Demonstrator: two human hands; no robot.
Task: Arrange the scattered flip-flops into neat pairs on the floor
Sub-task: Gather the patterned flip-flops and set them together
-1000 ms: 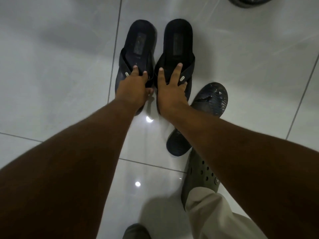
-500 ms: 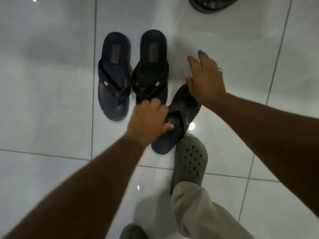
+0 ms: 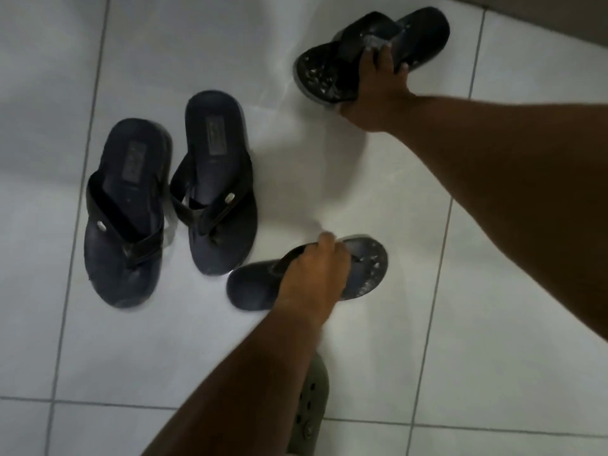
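Two plain dark flip-flops stand side by side on the white tile floor: the left one [image 3: 123, 218] and the right one [image 3: 218, 189], toes toward me. My left hand [image 3: 312, 274] is closed on the strap of a speckled dark flip-flop [image 3: 253, 286] lying crosswise just right of that pair. Farther away at the upper right, my right hand [image 3: 378, 90] grips the strap of the matching speckled flip-flop [image 3: 322, 72], which is tilted off the floor.
A grey-green perforated clog [image 3: 309, 413] on my foot shows at the bottom, partly behind my left forearm. A dark wall base [image 3: 559, 14] runs along the top right corner. White tiles with grey grout lines surround the footwear.
My left hand has closed on the near speckled flip-flop. My right hand reached up and right and took hold of the far speckled one. The view shifted right; the plain pair stayed put.
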